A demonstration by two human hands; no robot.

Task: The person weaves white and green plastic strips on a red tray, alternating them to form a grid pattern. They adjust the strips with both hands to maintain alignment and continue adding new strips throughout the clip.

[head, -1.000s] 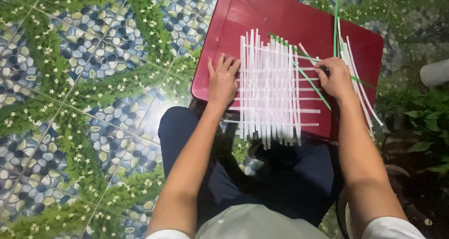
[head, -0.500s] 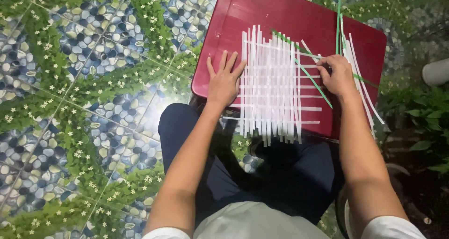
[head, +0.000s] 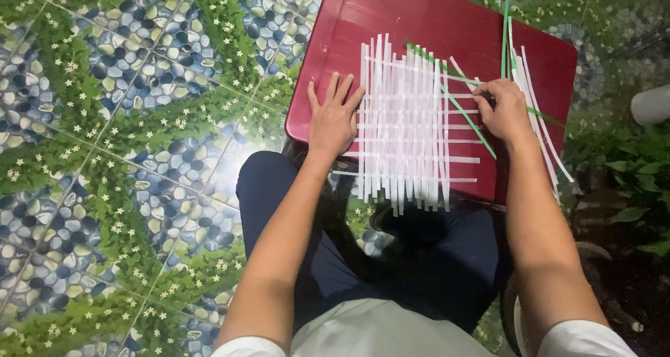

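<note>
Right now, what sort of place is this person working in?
Probably a home patio or yard corner. The floor is tiled in a pebble-and-leaf pattern, live plants grow at the right edge, and the person sits at a low red plastic table weaving white strips.

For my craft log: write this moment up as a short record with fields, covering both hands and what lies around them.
surface: dark red tray resting over the person's lap
work piece: woven mat of white strips on the tray, lower ends hanging past the near edge
left hand: left hand flat, fingers spread, pressing the mat's left edge
right hand: right hand at the mat's right edge, fingers curled on a crosswise strip
green strip: green strip lying slantwise across the mat
spare strips: loose white strips to the right of the right hand
floor: tiles with pebble and leaf pattern
</note>
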